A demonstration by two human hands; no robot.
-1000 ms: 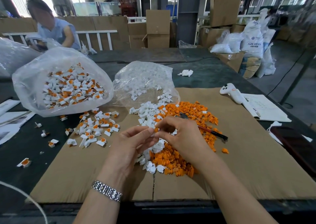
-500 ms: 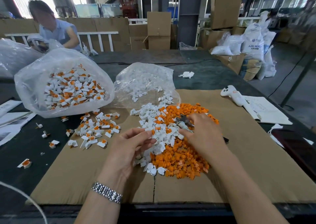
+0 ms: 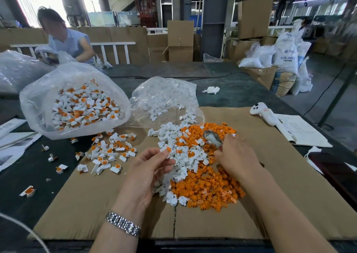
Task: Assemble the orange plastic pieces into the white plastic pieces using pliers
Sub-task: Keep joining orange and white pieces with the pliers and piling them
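My left hand (image 3: 148,167) pinches a white piece with an orange piece in it (image 3: 166,149) between thumb and fingertips, just left of the mixed heap. My right hand (image 3: 236,156) grips the pliers (image 3: 211,137), whose metal jaws point up and left over the heap; the handles are hidden in my palm. Loose orange pieces (image 3: 202,187) and white pieces (image 3: 185,163) lie heaped on the cardboard sheet (image 3: 96,204) between my hands. Assembled white-and-orange pieces (image 3: 110,152) lie scattered to the left.
A clear bag of assembled pieces (image 3: 77,105) stands at the left, a clear bag of white pieces (image 3: 164,98) behind the heap. A white handheld device (image 3: 264,113) and papers (image 3: 301,131) lie at the right. Another person (image 3: 65,38) works at the far left.
My right hand left the left hand, reached to the pliers on the orange heap and lifted them. My left hand kept holding its piece and stayed nearly in place.
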